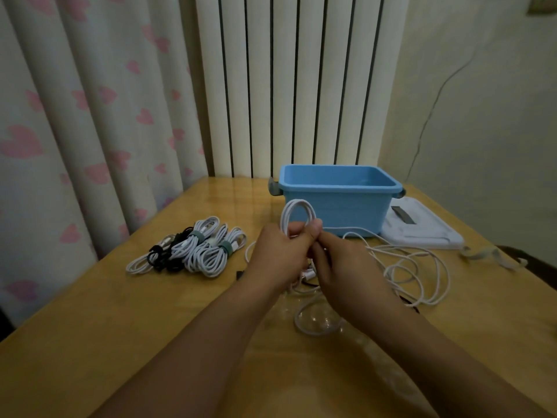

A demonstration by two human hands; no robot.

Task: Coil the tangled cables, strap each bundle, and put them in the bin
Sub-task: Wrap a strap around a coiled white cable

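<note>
A: Wooden counter (90,342) first. How far along?

B: Partway, by the look of it. On the left side, a heap of finished bundles (193,248), white and black, at least two wrapped with green straps. Coiled and strapped, then, but lying on the counter and not in the bin.

A: And the bin (334,206)?

B: Blue, open, at the far side of the counter, just behind the hands. Nothing showing inside from this angle, though the floor of it is mostly hidden. White lid (422,230) flat beside it on the right.

A: Left to do?

B: Plenty. Loose white cable (416,267) sprawled in loops on the right, trailing back to the hands. More strands under the wrists, among them a dark one; count impossible to tell. A few spare straps (494,254), probably, near the right edge, too blurred to be sure.

A: Hands?

B: Left hand (280,251) curled tight, fingers (313,229) and thumb pinching a small coil (297,215) standing upright above the fist, only a few turns so far. Right hand (346,260) curled too, touching the left, seemingly gripping the same cable just below the coil to feed the next turn; exact pinch hidden.

A: So, mid-coil?

B: Likely so. Coil unfinished, no strap on it, and every bundle yet to go into the bin.
</note>
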